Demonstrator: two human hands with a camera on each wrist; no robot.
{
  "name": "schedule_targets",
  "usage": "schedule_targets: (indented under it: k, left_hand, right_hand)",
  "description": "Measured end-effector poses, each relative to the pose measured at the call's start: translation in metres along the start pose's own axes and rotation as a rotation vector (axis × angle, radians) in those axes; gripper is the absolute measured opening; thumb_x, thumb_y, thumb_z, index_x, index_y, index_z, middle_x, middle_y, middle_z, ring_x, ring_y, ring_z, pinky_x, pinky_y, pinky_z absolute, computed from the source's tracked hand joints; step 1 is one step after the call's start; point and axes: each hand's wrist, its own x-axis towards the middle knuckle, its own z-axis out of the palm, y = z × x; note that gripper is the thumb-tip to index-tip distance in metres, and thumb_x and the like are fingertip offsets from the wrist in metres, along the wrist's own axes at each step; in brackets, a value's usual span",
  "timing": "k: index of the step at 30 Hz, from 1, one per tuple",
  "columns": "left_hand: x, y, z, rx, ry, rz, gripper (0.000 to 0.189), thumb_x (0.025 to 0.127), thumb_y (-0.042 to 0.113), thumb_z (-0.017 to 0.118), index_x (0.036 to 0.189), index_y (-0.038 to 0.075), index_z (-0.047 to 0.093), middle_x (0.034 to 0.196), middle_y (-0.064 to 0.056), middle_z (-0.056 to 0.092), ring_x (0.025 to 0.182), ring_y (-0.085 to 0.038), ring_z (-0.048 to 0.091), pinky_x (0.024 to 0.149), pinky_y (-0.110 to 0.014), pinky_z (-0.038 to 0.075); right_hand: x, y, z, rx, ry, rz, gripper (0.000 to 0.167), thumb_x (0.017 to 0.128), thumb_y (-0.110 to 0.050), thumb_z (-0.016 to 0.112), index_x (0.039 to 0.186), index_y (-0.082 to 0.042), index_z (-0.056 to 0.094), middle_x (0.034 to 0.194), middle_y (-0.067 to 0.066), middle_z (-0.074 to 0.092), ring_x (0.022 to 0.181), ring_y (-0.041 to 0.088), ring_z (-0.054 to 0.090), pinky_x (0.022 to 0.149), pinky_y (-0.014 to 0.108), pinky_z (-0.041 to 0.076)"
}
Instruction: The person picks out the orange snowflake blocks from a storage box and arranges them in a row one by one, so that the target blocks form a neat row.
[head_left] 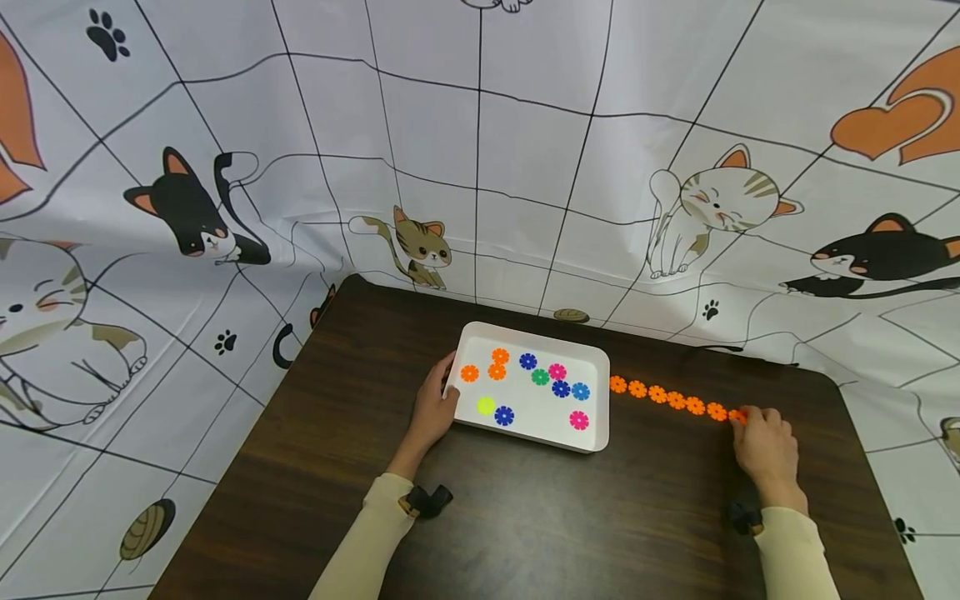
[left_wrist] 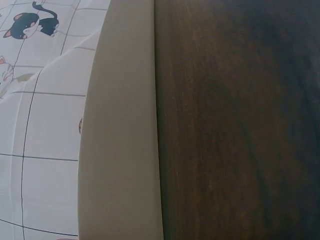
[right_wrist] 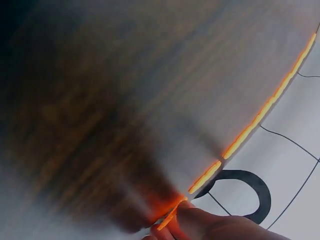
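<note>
A shallow white tray [head_left: 525,337] lies on the dark wooden table, holding loose notched discs in several colours. My left hand [head_left: 435,408] grips its left rim, with the thumb over the edge. To the tray's right, a row of flat orange notched discs [head_left: 657,394] slants toward the right side of the table. At that row's right end my right hand [head_left: 768,450] pinches one orange disc [right_wrist: 169,219]. The right wrist view shows this disc tilted between the fingertips, with a small gap to the others. Neither the left hand nor the discs appear in the left wrist view.
Inside the tray are orange discs [head_left: 469,373], blue discs [head_left: 504,416], pink discs [head_left: 579,420], a green disc [head_left: 540,377] and a yellow disc [head_left: 486,406]. A white sheet [head_left: 525,150] printed with cats hangs behind the table [head_left: 615,525] and along its sides.
</note>
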Motion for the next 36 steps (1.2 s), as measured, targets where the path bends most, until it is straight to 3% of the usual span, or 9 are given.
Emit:
schedule_targets:
  k: [7, 18, 26, 36]
  left_hand:
    - [0.001, 0.0, -0.001, -0.003, 0.014, 0.031, 0.062, 0.096, -0.001, 0.043, 0.157, 0.01, 0.037, 0.157, -0.018, 0.045, 0.135, -0.036, 0.051, 0.113, -0.055, 0.044]
    - [0.0, -0.001, 0.001, 0.002, -0.003, -0.005, 0.062, 0.097, 0.001, 0.043, 0.158, 0.013, 0.036, 0.156, -0.015, 0.045, 0.135, -0.034, 0.051, 0.112, -0.054, 0.044]
    - [0.0, -0.001, 0.0, 0.003, 0.003, -0.002, 0.062, 0.098, 0.0, 0.043, 0.158, 0.012, 0.036, 0.157, -0.015, 0.044, 0.136, -0.035, 0.05, 0.113, -0.054, 0.043]
    - [0.0, 0.0, 0.001, 0.006, 0.002, -0.009, 0.062, 0.098, 0.002, 0.043, 0.158, 0.014, 0.036, 0.157, -0.014, 0.045, 0.135, -0.034, 0.051, 0.112, -0.054, 0.045]
  right_hand:
    - [0.004, -0.001, -0.003, 0.017, -0.029, 0.016, 0.038, 0.103, -0.014, 0.051, 0.129, 0.014, 0.051, 0.122, 0.043, 0.044, 0.105, 0.063, 0.045, 0.083, 0.07, 0.04]
    - [-0.003, -0.003, -0.003, 0.046, -0.046, 0.046, 0.044, 0.104, -0.018, 0.051, 0.135, 0.012, 0.047, 0.128, 0.045, 0.042, 0.108, 0.064, 0.044, 0.087, 0.072, 0.039]
    - [-0.014, -0.027, -0.003, 0.065, 0.045, -0.037, 0.043, 0.099, -0.017, 0.058, 0.132, 0.011, 0.054, 0.123, 0.043, 0.049, 0.103, 0.062, 0.051, 0.079, 0.069, 0.043]
    - [-0.022, -0.061, -0.006, 0.11, 0.027, -0.09, 0.044, 0.099, -0.02, 0.061, 0.132, 0.009, 0.057, 0.124, 0.039, 0.056, 0.108, 0.057, 0.055, 0.085, 0.07, 0.044]
